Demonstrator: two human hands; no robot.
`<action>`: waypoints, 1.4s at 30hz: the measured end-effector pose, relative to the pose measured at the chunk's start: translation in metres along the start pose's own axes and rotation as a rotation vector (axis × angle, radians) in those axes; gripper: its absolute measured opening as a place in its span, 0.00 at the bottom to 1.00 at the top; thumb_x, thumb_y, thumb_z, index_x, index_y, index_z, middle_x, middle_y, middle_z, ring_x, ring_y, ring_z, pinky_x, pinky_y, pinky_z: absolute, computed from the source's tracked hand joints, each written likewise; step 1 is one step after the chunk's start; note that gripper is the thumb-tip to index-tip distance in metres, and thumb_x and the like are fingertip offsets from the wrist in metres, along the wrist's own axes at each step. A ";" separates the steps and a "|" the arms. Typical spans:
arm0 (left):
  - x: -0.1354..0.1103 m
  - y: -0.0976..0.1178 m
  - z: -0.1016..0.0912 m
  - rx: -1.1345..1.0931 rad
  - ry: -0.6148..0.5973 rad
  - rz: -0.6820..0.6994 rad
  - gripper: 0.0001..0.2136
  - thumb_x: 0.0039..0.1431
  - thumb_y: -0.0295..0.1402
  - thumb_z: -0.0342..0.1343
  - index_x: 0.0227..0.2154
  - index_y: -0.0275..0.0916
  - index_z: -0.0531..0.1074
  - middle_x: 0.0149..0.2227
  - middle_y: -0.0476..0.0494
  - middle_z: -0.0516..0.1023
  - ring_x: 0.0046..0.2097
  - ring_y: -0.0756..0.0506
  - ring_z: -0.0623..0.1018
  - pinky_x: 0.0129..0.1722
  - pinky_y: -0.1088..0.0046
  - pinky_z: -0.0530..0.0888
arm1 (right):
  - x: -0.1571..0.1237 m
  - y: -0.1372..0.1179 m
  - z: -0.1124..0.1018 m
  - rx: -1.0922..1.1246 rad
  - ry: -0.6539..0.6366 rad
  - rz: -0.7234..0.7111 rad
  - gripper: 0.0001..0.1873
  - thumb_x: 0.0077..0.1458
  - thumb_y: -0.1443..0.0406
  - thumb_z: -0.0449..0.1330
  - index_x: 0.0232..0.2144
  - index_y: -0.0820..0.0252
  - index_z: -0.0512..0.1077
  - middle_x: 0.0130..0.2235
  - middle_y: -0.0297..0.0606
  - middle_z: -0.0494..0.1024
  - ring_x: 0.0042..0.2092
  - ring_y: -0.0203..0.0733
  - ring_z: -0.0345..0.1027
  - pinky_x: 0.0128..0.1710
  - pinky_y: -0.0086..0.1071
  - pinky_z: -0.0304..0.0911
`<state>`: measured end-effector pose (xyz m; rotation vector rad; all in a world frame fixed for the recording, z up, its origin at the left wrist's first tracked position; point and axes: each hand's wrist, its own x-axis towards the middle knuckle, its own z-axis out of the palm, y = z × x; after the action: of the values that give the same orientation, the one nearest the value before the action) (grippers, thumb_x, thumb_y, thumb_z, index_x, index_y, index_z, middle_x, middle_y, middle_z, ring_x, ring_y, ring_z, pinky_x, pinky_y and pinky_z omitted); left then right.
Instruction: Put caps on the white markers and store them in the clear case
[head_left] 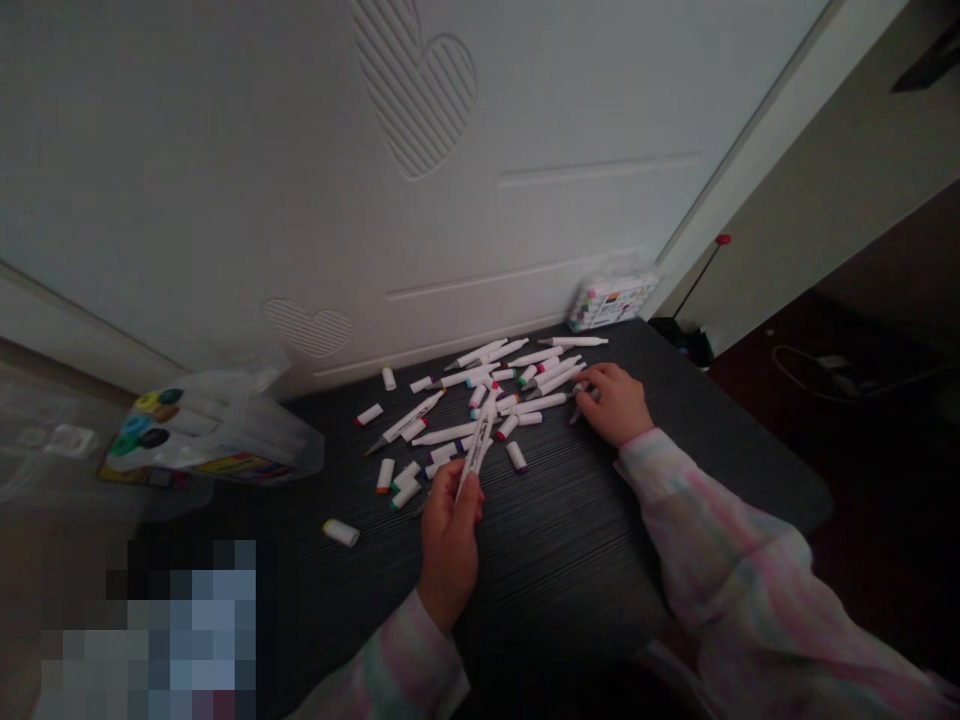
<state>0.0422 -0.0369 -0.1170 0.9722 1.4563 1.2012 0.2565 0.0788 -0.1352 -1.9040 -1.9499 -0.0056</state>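
My left hand is closed around a white marker, which points up and away over the pile. Its far tip looks reddish. At the right edge of the pile, my right hand has its fingers bent down to the tabletop. Something greyish shows under those fingertips, too dim to name. Between and beyond my hands lie several uncapped white markers, some with grey ends. White caps with coloured ends, such as a purple-ended cap and a yellow-ended cap, are scattered among them and to the left.
On the left of the dark table lies an open clear plastic case with several capped markers in it. A packed marker box leans against the white panel at the back right. A person's blurred-out part shows at lower left.
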 end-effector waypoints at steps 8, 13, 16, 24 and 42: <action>0.001 -0.002 -0.001 0.013 -0.009 0.013 0.11 0.56 0.40 0.45 0.29 0.37 0.64 0.22 0.53 0.60 0.24 0.52 0.61 0.26 0.78 0.61 | -0.002 0.000 0.005 -0.021 -0.014 0.018 0.14 0.45 0.66 0.52 0.35 0.59 0.72 0.40 0.42 0.71 0.43 0.48 0.62 0.42 0.42 0.53; 0.001 -0.002 0.000 -0.015 -0.014 0.001 0.10 0.55 0.40 0.46 0.30 0.38 0.64 0.22 0.53 0.60 0.24 0.53 0.60 0.25 0.78 0.60 | -0.002 0.001 0.007 -0.022 -0.007 0.006 0.13 0.45 0.66 0.52 0.35 0.59 0.71 0.40 0.42 0.72 0.42 0.47 0.62 0.43 0.42 0.52; 0.000 -0.002 0.000 -0.021 -0.014 -0.004 0.10 0.55 0.40 0.46 0.30 0.38 0.64 0.22 0.54 0.60 0.24 0.53 0.60 0.26 0.78 0.60 | -0.003 0.001 0.007 -0.019 0.002 -0.012 0.13 0.45 0.66 0.52 0.34 0.59 0.71 0.40 0.42 0.72 0.42 0.47 0.62 0.43 0.42 0.51; 0.000 0.000 0.000 -0.007 0.000 0.010 0.10 0.55 0.39 0.47 0.29 0.38 0.65 0.21 0.53 0.60 0.24 0.53 0.61 0.25 0.79 0.61 | -0.003 0.001 0.007 -0.029 0.016 -0.014 0.11 0.44 0.66 0.52 0.33 0.60 0.69 0.37 0.42 0.73 0.41 0.47 0.63 0.42 0.41 0.50; 0.000 -0.001 -0.001 -0.007 0.000 0.011 0.09 0.55 0.39 0.47 0.30 0.38 0.65 0.22 0.53 0.60 0.24 0.52 0.61 0.26 0.78 0.61 | -0.002 0.001 0.001 -0.006 0.063 0.042 0.11 0.47 0.65 0.51 0.33 0.60 0.69 0.35 0.42 0.74 0.40 0.49 0.63 0.40 0.41 0.50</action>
<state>0.0416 -0.0373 -0.1182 0.9764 1.4475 1.2138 0.2570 0.0772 -0.1368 -1.9251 -1.8706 -0.0583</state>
